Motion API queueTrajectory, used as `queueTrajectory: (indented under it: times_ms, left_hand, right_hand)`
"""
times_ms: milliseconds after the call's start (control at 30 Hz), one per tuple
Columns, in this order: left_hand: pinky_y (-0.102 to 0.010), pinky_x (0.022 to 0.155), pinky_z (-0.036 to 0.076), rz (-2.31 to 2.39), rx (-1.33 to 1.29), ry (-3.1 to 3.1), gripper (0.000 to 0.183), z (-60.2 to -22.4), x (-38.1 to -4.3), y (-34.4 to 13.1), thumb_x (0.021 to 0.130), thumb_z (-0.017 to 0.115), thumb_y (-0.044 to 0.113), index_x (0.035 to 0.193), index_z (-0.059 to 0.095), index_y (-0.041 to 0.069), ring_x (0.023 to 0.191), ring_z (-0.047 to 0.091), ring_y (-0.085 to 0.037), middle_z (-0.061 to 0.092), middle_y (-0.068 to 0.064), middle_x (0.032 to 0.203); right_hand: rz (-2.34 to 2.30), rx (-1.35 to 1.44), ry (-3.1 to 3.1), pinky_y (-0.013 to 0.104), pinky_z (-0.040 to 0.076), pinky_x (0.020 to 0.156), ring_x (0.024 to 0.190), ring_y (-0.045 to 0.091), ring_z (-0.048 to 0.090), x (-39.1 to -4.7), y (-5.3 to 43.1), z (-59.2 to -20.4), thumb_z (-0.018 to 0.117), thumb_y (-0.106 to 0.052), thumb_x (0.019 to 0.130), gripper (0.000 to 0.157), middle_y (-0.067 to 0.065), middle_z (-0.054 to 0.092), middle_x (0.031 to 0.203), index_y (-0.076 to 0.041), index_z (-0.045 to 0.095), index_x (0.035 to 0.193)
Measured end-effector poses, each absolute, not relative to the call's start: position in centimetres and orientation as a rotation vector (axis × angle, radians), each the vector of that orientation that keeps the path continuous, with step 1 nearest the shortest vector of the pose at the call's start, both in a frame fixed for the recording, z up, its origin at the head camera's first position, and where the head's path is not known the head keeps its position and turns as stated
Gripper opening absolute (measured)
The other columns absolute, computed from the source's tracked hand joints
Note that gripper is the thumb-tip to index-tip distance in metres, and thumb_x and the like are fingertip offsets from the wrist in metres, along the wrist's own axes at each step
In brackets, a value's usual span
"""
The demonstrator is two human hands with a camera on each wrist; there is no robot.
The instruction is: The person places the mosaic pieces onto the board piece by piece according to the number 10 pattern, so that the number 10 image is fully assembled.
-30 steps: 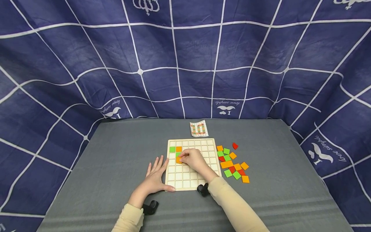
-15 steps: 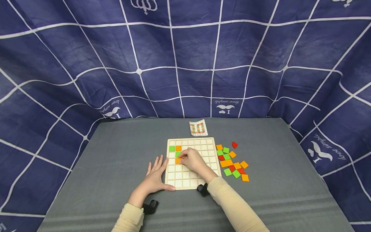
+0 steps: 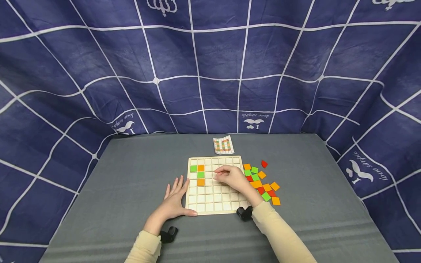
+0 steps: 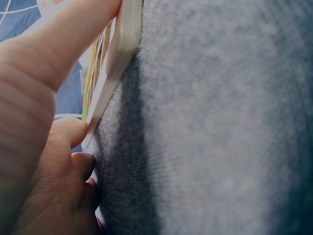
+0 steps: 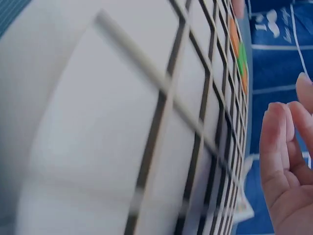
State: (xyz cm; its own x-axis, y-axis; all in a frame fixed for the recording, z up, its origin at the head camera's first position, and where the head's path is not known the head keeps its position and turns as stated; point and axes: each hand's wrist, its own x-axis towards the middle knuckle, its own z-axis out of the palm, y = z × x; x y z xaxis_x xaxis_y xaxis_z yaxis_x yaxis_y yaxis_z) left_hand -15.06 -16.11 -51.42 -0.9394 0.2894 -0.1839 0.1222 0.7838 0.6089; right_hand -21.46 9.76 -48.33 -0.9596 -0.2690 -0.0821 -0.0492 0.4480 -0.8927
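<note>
Board (image 3: 209,199) looked like smooth, matt wood; tiles (image 3: 276,201) smooth. Sheet (image 3: 223,145) appeared paper. Desk (image 3: 138,175) showed matt, fine-textured cloth; curtain (image 3: 217,54), creased cloth.

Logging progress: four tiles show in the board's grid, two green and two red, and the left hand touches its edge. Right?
Not red: the head view shows two green tiles and two orange tiles in the board, with the left hand touching its edge.

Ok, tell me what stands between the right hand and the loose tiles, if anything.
Nothing visible blocks it: the right hand is over the board, and only the board's flat right side lies between it and the loose tiles. The left hand is at the opposite edge, off that path.
</note>
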Motion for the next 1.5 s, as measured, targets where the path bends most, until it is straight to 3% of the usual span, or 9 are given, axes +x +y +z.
queueTrajectory:
  times_ms: [333, 567, 967, 1300, 1500]
  left_hand:
    - [-0.061, 0.119, -0.006, 0.901, 0.333, 2.701, 0.132, -51.5, -15.0, -16.2, 0.058, 0.092, 0.051, 0.158, 0.018, 0.006, 0.153, -0.003, -0.040, 0.003, -0.020, 0.165]
    - [-0.061, 0.119, -0.006, 0.903, 0.337, 2.700, 0.131, -51.4, -15.1, -16.2, 0.059, 0.092, 0.052, 0.157, 0.018, 0.005, 0.153, -0.003, -0.040, 0.003, -0.021, 0.165]
    - [-0.062, 0.119, -0.006, 0.887, 0.330, 2.701, 0.132, -51.6, -15.1, -16.2, 0.059, 0.091, 0.054, 0.158, 0.017, 0.006, 0.153, -0.003, -0.040, 0.003, -0.020, 0.165]
    - [-0.062, 0.120, -0.004, 0.895, 0.326, 2.740, 0.133, -51.3, -14.9, -15.9, 0.057, 0.092, 0.051, 0.156, 0.020, 0.002, 0.152, 0.001, -0.043, 0.008, -0.024, 0.164]
    - [-0.062, 0.119, -0.005, 0.907, 0.330, 2.724, 0.132, -51.2, -14.8, -16.0, 0.058, 0.092, 0.050, 0.157, 0.019, 0.003, 0.152, -0.001, -0.043, 0.007, -0.023, 0.164]
  right_hand:
    - [-1.632, -0.146, 2.429, 0.032, 0.059, 0.074, 0.082, 0.011, 0.068, -20.4, 16.6, -47.9, 0.075, -0.013, 0.088, 0.034, 0.011, 0.072, 0.100, 0.002, 0.069, 0.117]
    - [-1.610, 0.054, 2.504, 0.025, 0.057, 0.073, 0.090, 0.017, 0.071, -19.3, 21.9, -48.3, 0.073, -0.020, 0.090, 0.038, 0.013, 0.072, 0.108, -0.001, 0.066, 0.122]
    - [-1.431, 0.138, 2.734, 0.016, 0.052, 0.075, 0.082, -0.005, 0.066, -17.2, 27.4, -49.4, 0.074, -0.026, 0.090, 0.039, 0.013, 0.074, 0.108, -0.004, 0.068, 0.121]
    - [-1.164, 0.121, 2.874, 0.033, 0.053, 0.081, 0.099, 0.027, 0.065, -16.3, 27.8, -50.1, 0.078, -0.021, 0.085, 0.037, 0.016, 0.068, 0.112, -0.004, 0.070, 0.117]
    - [-1.119, 0.146, 2.869, 0.038, 0.052, 0.082, 0.098, 0.029, 0.063, -16.1, 27.3, -50.2, 0.079, -0.017, 0.083, 0.037, 0.016, 0.064, 0.108, -0.001, 0.070, 0.116]
